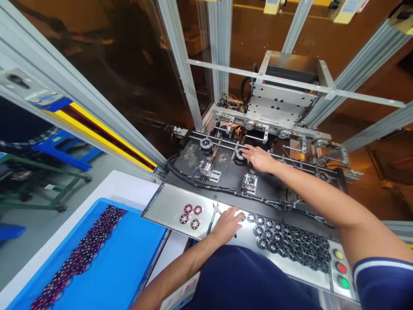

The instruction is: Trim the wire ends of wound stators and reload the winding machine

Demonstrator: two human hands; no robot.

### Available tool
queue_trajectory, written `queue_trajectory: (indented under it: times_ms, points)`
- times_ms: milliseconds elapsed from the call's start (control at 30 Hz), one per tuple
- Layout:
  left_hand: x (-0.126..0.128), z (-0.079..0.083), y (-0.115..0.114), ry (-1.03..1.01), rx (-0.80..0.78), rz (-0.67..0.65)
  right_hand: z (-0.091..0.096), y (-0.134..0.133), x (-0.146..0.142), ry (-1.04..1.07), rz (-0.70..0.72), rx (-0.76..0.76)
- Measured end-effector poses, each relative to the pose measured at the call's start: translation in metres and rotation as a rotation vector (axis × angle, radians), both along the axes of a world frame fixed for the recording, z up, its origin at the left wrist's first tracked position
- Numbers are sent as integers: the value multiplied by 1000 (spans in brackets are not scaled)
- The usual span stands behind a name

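Note:
My left hand point(227, 226) rests on the metal ledge, its thumb and forefinger closed about a small dark slotted motor core point(243, 216) at the left end of the rows. Side cutters point(212, 217) lie beside that hand, partly under it. Over the black machine plate, my right hand point(258, 158) reaches with fingers stretched apart to the right edge of a round core on a fixture point(239, 156). Its fingertips seem to touch it. Another round fixture point(206, 145) stands to the left. Several dark cores point(284, 239) fill the ledge's right side; several red-wound cores point(192, 215) lie on its left.
A blue tray point(129, 258) at lower left holds overlapping rows of red-and-black cores point(79, 256). Yellow, red and green buttons point(342, 268) sit at the ledge's right end. Metal frame posts point(182, 64), a yellow light-curtain bar point(109, 137) and cables point(222, 188) surround the work area.

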State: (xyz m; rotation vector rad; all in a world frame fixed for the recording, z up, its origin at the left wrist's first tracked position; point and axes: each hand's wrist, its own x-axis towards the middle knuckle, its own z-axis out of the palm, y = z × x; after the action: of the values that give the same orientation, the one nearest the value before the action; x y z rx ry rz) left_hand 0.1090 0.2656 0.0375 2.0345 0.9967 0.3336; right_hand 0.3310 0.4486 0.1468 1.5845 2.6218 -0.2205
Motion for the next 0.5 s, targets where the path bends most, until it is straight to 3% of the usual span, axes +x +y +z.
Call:
queue_trajectory:
  times_ms: [133,267,367,433,500]
  points:
    - [4,1,3,-98,-36,68,9,-5,-4,6,39,15]
    - [-14,30,6,-261,-126,181,39,-27,-18,91,17,116]
    - [-41,68,2,-411,-189,215,65,-83,-31,281,110,153]
    - [-55,93,-3,-490,-222,195,75,-129,-42,620,315,23]
    - [-61,112,-9,-583,-267,173,77,-170,-53,795,364,-52]
